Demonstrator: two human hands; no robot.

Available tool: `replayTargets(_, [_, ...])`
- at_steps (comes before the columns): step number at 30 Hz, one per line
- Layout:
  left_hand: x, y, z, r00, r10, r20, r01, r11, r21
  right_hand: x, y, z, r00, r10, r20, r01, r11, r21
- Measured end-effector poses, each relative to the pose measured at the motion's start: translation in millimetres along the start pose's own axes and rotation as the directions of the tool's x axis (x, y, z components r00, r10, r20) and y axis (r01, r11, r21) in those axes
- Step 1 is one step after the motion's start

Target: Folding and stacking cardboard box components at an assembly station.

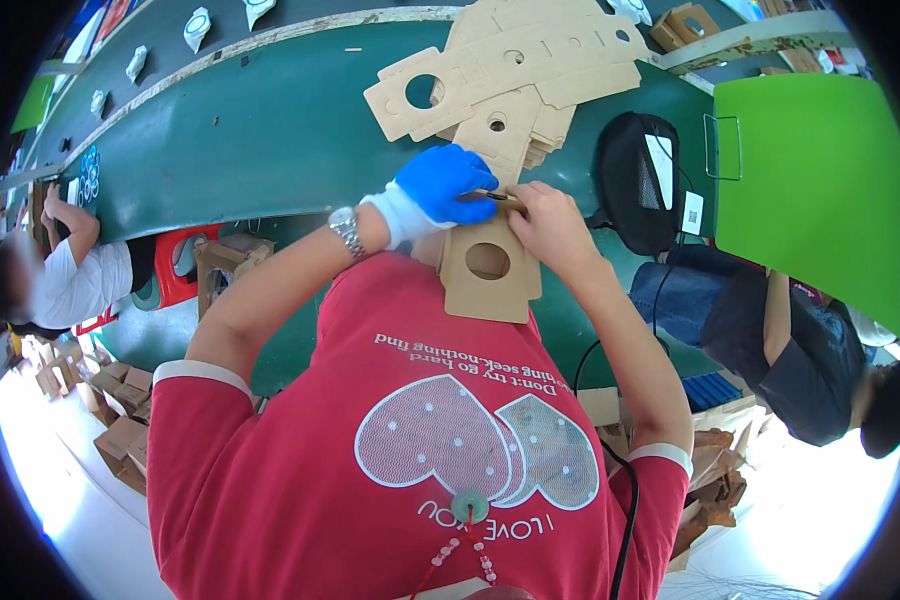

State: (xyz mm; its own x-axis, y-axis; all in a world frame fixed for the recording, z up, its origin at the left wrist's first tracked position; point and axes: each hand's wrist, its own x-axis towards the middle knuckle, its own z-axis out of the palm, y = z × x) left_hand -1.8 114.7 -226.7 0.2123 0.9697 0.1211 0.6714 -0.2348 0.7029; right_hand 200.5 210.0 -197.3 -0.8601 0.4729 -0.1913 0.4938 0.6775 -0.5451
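My left hand (440, 188), in a blue-coated glove with a white cuff, grips the folded upper part of a die-cut cardboard piece (482, 298). Bare fingers of my right hand (553, 230) pinch the same piece from the right. Between the two hands the cardboard bends up along a narrow, dark slot. Its lower panel, with a large round hole, hangs over the table's near edge in front of my shirt. Just beyond my hands lies a pile of flat brown cardboard blanks (590, 85) with round cut-outs, spread at differing angles.
The green worktable (260, 140) reaches left toward a seated person (70, 275). A black mesh-covered object (635, 185) and a bright green panel (815, 165) are at right, near another person (800, 340). Small white packets (198, 28) lie along a dark strip beyond the table.
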Motion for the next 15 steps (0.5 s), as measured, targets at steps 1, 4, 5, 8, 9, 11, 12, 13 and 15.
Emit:
replayTargets(1, [6.8,4.1,-2.0,1.0,0.007,0.006,-0.007,1.0,-0.003,0.9,-0.4,2.8,1.0,0.009,-0.004,-0.009,1.0,0.0])
replayTargets(4, [25.7,17.1,-5.8,0.965,-0.178,0.191,0.147,0.975,0.166,-2.9,-4.6,5.9,0.991,0.077,-0.106,-0.077,0.997,0.003])
replayTargets(5, [23.8,16.6,-0.6,0.965,-0.175,0.193,0.144,0.976,0.165,-9.9,-11.6,2.0,0.95,0.224,-0.216,-0.193,0.969,0.156])
replayTargets(8, [16.7,14.2,14.8,0.989,-0.108,0.098,0.083,0.969,0.232,-40.0,-18.8,-8.8,0.878,0.46,-0.132,-0.396,0.854,0.338])
replayTargets(9, [18.7,14.7,14.7,0.989,-0.098,0.109,0.071,0.97,0.232,-47.6,-18.8,-9.7,0.852,0.522,0.042,-0.504,0.794,0.34])
replayTargets(11, [26.9,20.6,11.3,0.975,-0.143,0.172,0.088,0.952,0.294,-50.8,-17.9,-3.9,0.869,0.495,0.011,-0.456,0.791,0.407])
replayTargets(12, [27.8,21.0,12.6,0.974,-0.133,0.181,0.076,0.953,0.295,-50.4,-17.3,-0.6,0.909,0.413,-0.06,-0.364,0.854,0.372])
replayTargets(13, [27.7,19.6,12.7,0.973,-0.134,0.187,0.07,0.947,0.313,-47.3,-21.8,-0.1,0.939,0.32,-0.125,-0.265,0.907,0.328])
replayTargets(15, [27.4,18.0,14.0,0.972,-0.131,0.197,0.058,0.941,0.335,-46.3,-34.0,-10.2,0.902,0.43,0.032,-0.391,0.784,0.483])
